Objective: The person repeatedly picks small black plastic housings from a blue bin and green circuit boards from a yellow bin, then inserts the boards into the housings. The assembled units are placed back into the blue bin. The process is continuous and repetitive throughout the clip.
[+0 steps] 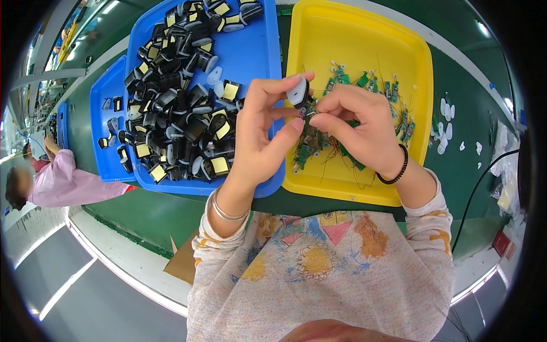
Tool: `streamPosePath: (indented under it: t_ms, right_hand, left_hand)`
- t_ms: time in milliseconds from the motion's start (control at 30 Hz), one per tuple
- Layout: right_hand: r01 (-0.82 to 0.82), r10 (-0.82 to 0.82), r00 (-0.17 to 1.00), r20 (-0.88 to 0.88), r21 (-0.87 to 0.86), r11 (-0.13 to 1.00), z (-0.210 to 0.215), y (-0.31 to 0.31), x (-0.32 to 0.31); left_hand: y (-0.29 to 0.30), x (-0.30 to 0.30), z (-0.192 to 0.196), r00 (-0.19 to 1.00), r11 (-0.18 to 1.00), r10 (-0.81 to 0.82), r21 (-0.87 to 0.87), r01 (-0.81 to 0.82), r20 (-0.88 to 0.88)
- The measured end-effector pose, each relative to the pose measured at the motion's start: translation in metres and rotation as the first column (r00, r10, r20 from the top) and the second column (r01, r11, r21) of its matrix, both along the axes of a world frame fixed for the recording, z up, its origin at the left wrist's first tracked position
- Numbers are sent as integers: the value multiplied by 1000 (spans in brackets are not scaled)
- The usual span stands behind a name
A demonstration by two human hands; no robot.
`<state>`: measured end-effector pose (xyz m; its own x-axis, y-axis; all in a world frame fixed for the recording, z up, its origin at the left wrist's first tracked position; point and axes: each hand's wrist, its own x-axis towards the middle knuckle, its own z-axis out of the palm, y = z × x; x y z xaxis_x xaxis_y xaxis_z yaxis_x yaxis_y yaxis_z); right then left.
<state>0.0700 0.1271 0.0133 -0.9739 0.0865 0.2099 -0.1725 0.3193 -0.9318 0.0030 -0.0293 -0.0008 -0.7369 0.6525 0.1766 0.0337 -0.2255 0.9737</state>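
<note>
My left hand [259, 137] holds up a small casing [297, 93], black with a pale grey face, between thumb and fingers. Close against its lower end is a small green circuit board [308, 108], pinched by the thumb and forefinger of my right hand [359, 114]. Fingers hide most of the board, and I cannot tell how far it sits inside the casing. Beneath both hands, a yellow tray [353, 25] carries several green circuit boards [364, 78] with thin wires. Left of it, a blue tray [250, 48] is heaped with black casings [188, 100], some bearing cream pads.
A smaller blue tray [102, 137] with a few casings adjoins at far left. White plastic pieces [446, 122] lie right of the yellow tray, near clear plastic bags [504, 171] and a black cable [473, 199]. Another person in a pink sleeve [74, 179] sits at left.
</note>
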Motion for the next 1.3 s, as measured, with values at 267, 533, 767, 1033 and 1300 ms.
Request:
streamPosePath:
  t_ms: [267, 533, 767, 1033, 1300]
  right_hand:
    - [4, -2, 1000, 28, -80, 997, -2, 0, 0]
    - [3, 3, 999, 52, -100, 995, -2, 1, 0]
    - [-54, 74, 990, 118, -165, 985, 0, 4, -5]
    - [104, -107, 994, -25, 538, 837, -7, 95, -98]
    - [376, -383, 896, -225, 845, 381, -66, 195, -186]
  left_hand:
    - [1, 0, -2, 1000, 1000, 22, -5, -22, 10]
    - [1, 0, 0, 1000, 1000, 6, -30, -6, -16]
    - [-1, -1, 1, 999, 998, 21, -60, -19, 33]
    - [-64, -27, 32, 598, 583, -20, -496, -644, -801]
    - [-55, -38, 22, 535, 427, -279, -602, -675, -797]
